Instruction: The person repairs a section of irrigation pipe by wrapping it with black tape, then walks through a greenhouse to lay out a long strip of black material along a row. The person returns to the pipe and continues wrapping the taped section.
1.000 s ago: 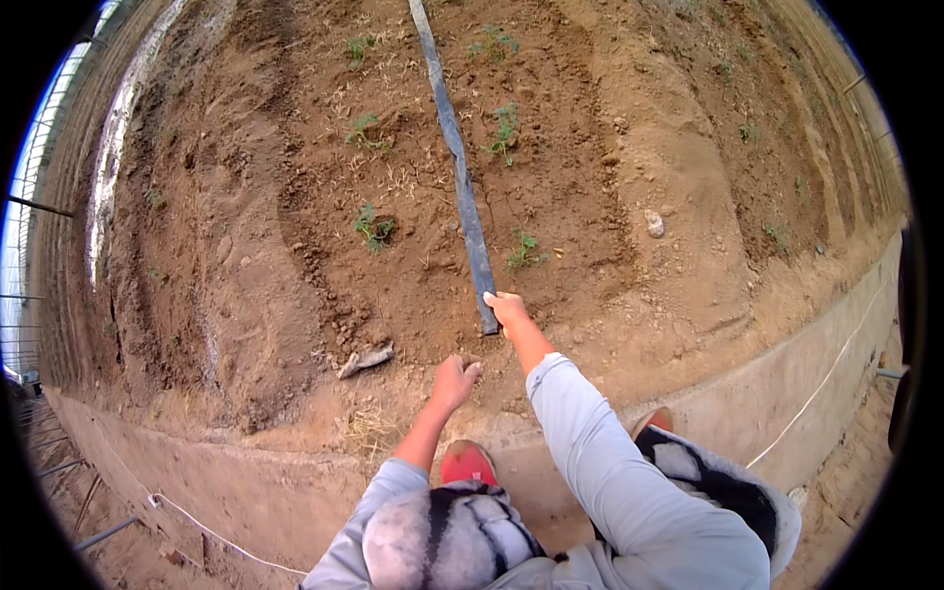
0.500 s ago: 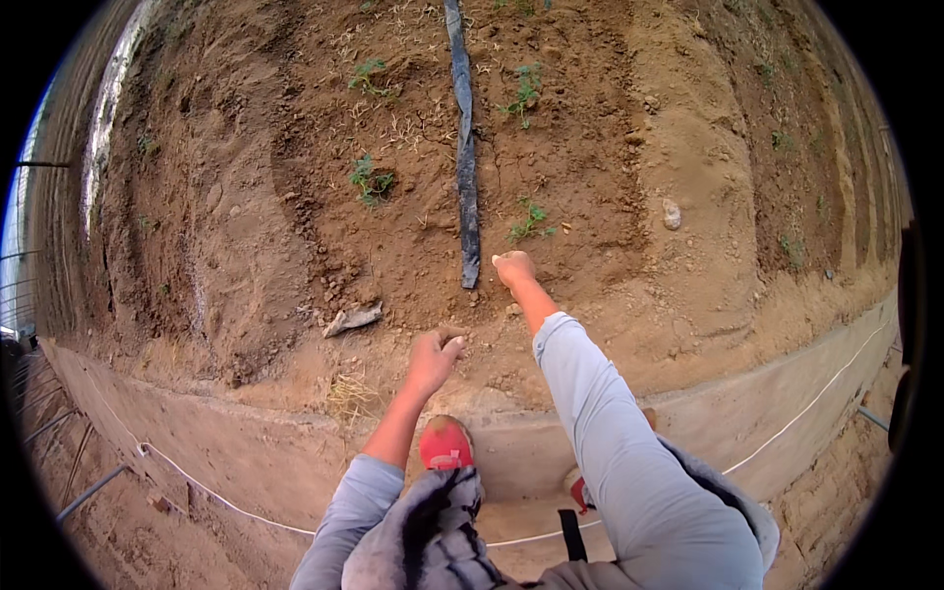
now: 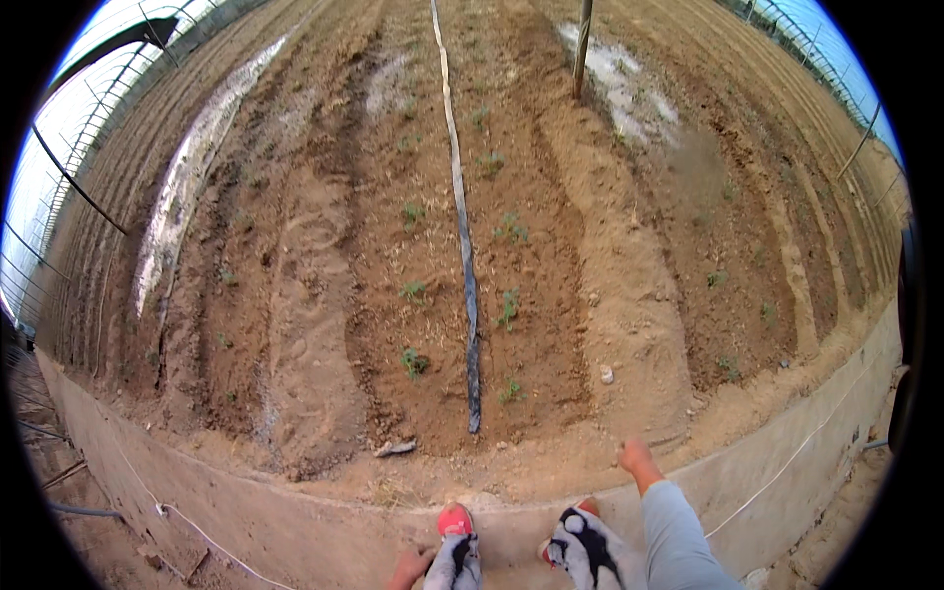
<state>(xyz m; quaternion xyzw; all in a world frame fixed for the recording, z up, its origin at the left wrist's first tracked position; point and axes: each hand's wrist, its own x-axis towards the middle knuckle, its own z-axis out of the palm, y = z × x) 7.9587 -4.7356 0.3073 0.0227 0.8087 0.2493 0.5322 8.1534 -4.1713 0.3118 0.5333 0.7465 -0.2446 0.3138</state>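
My right hand (image 3: pixel 639 462) is held out over the bare soil along the low wall's top, right of my feet. Its fingers look curled closed; whatever they may hold is too small to make out. Low beside my left leg is my left hand (image 3: pixel 413 562), blurred, its fingers not clear. A dark flat drip tape (image 3: pixel 470 305) runs away from me along the middle of the bed, its near end lying on the soil. Small green seedlings (image 3: pixel 414 362) grow in rows on both sides of it.
A low wall (image 3: pixel 295 521) curves in front of my red shoes (image 3: pixel 454 519), with a white cord (image 3: pixel 221 553) along it. A pale crumpled scrap (image 3: pixel 395 448) and a whitish stone (image 3: pixel 607 375) lie on the soil. A post (image 3: pixel 582 49) stands farther off.
The view has tilted up, showing more of the field. My right hand has moved right, away from the tape's end; my left hand has dropped back beside my leg.
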